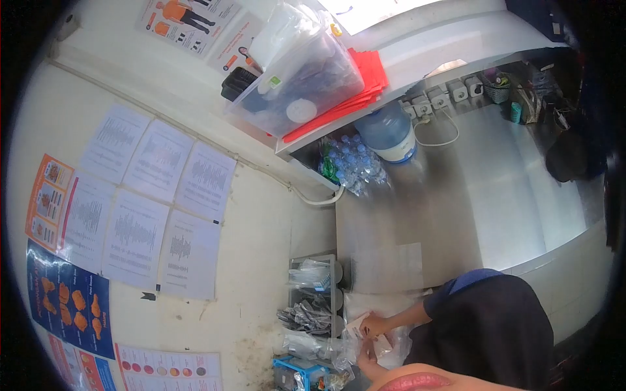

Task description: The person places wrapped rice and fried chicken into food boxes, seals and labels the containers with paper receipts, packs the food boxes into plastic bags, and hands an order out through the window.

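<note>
My right hand point(374, 325), with its forearm coming out of a dark sleeve, rests with curled fingers on a small pale pinkish packet point(355, 328). Just below it, my left hand point(368, 356) meets it with fingers drawn together; what lies between those fingers is too small to make out. Clear plastic bags point(399, 344) lie around and under both hands at the counter's near left corner. Part of my dark clothing point(486, 332) and my mouth fill the lower right.
Left of the hands stands a grey rack point(336, 287) with plastic packaging; below it is a blue basket point(287, 366). Along the steel counter point(424, 202) stand small water bottles point(355, 163), a large water jug point(389, 132) and plugged-in adapters point(438, 98). A plastic bin point(300, 85) sits on the shelf above.
</note>
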`<act>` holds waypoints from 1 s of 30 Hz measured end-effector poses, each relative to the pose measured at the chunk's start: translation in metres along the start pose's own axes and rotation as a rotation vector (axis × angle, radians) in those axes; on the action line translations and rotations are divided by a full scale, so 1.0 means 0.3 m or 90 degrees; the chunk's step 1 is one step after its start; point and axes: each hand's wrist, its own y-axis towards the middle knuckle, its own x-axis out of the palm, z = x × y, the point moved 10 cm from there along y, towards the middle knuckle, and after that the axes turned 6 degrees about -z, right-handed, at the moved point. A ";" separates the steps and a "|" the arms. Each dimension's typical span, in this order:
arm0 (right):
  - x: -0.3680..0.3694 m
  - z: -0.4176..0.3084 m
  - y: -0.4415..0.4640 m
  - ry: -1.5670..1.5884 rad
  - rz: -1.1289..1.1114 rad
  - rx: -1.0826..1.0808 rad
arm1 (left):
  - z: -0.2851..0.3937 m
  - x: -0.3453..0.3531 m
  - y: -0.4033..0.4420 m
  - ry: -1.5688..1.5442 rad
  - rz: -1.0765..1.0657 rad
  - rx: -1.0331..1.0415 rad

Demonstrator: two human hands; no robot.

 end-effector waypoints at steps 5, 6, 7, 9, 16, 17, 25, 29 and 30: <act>-0.038 -0.062 -0.027 -0.159 -0.001 -0.123 | 0.036 -0.011 -0.006 0.032 0.014 0.006; -0.041 -0.077 -0.035 -0.181 0.005 -0.134 | 0.043 -0.016 -0.008 0.038 0.017 0.006; -0.041 -0.087 -0.038 -0.181 0.004 -0.133 | 0.048 -0.017 -0.012 0.046 0.016 0.005; -0.066 -0.166 -0.072 -0.378 0.015 -0.038 | 0.069 -0.029 -0.023 0.063 0.025 0.005; 0.105 -0.002 -0.055 -0.183 0.190 -0.105 | 0.048 -0.027 0.003 0.064 0.071 0.019; 0.088 -0.023 -0.077 -0.163 0.269 -0.119 | 0.042 -0.027 0.016 0.063 0.079 0.027; 0.082 -0.059 -0.102 -0.206 0.269 -0.218 | -0.088 -0.006 0.072 0.068 0.156 0.115; 0.084 -0.067 -0.081 -0.333 0.101 -0.108 | -0.216 0.011 0.075 0.091 0.209 0.177; 0.067 -0.106 -0.108 -0.304 0.121 -0.167 | -0.267 0.004 0.053 0.099 0.225 0.190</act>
